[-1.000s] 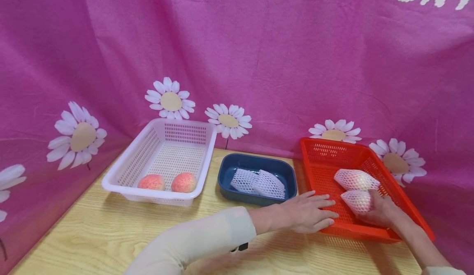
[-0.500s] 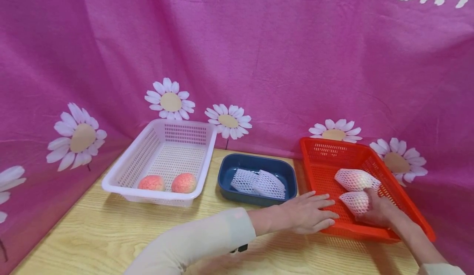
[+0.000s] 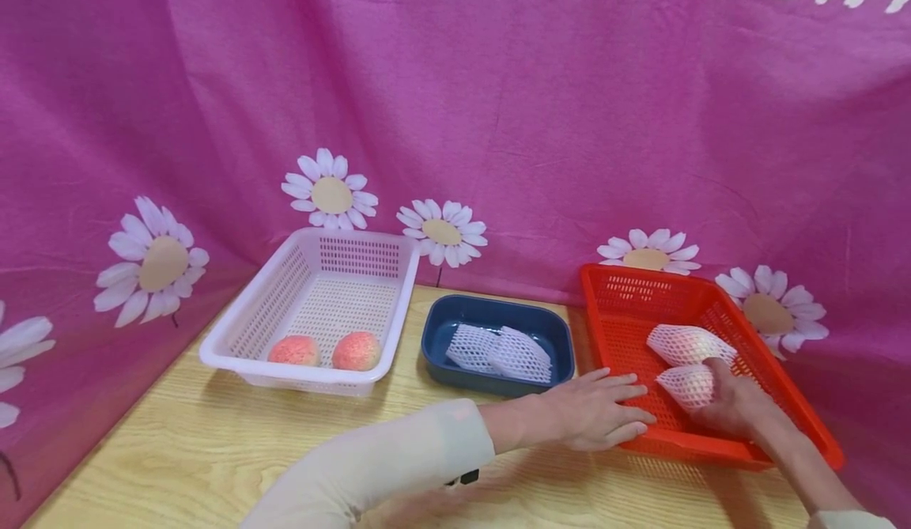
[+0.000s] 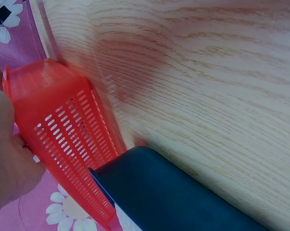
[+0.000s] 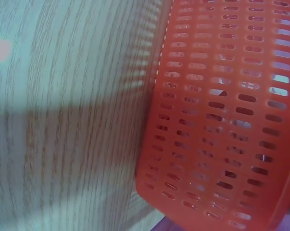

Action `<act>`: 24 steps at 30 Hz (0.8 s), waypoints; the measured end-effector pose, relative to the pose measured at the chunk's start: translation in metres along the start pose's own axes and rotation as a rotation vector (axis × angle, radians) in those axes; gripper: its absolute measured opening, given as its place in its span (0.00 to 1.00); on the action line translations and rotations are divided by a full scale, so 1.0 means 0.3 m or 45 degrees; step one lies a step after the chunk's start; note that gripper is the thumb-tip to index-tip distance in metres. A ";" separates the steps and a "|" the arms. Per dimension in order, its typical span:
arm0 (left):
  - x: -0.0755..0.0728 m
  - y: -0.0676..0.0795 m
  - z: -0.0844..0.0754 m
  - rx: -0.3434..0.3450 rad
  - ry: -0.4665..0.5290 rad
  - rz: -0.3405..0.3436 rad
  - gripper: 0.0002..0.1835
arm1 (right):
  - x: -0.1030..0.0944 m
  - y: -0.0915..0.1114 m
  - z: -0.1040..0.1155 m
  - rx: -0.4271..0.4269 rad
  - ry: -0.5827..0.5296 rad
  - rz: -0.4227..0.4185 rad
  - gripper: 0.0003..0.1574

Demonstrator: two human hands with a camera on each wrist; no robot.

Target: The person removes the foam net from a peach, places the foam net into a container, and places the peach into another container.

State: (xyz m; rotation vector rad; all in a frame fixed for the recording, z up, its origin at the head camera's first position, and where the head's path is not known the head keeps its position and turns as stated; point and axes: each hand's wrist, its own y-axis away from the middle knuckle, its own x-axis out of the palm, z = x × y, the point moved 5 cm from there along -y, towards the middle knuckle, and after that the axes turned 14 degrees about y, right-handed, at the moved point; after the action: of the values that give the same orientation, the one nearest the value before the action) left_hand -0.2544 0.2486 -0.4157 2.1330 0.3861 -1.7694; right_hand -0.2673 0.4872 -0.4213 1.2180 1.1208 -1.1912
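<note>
In the head view a red plastic basket [image 3: 622, 339] holds two peaches in white foam nets. My right hand [image 3: 736, 402] reaches in over the near right side and grips the nearer netted peach [image 3: 686, 387], fingers partly hidden behind it. The other netted peach [image 3: 690, 345] lies just beyond, close against it. My left hand [image 3: 598, 410] lies with straight, spread fingers over the basket's near left rim. In the left wrist view that hand [image 4: 10, 154] shows at the left edge, right at the red rim. The right wrist view shows mostly the red basket wall [image 5: 221, 120].
A blue tray [image 3: 441, 375] with two foam nets [image 3: 523, 355] stands left of the red basket. Farther left, a white basket [image 3: 306, 236] holds two bare peaches [image 3: 356, 351]. A pink flowered cloth [image 3: 498, 102] hangs behind the wooden table [image 3: 285, 442].
Both hands keep nearly the same place. The netted peach under my right hand has shifted very slightly; the whole head view has drifted a little.
</note>
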 end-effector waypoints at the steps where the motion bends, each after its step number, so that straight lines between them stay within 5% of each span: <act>1: -0.001 0.000 0.000 0.000 -0.002 -0.001 0.25 | -0.006 0.003 0.000 -0.005 -0.007 -0.012 0.57; 24: -0.007 0.007 -0.003 0.008 0.002 -0.006 0.25 | -0.095 0.038 0.076 -0.107 0.001 -0.351 0.55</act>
State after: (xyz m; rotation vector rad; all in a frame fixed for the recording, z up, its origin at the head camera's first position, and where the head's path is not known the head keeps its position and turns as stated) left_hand -0.2532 0.2471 -0.4132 2.1398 0.3868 -1.7735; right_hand -0.2583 0.4655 -0.3910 1.0224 1.3582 -1.3339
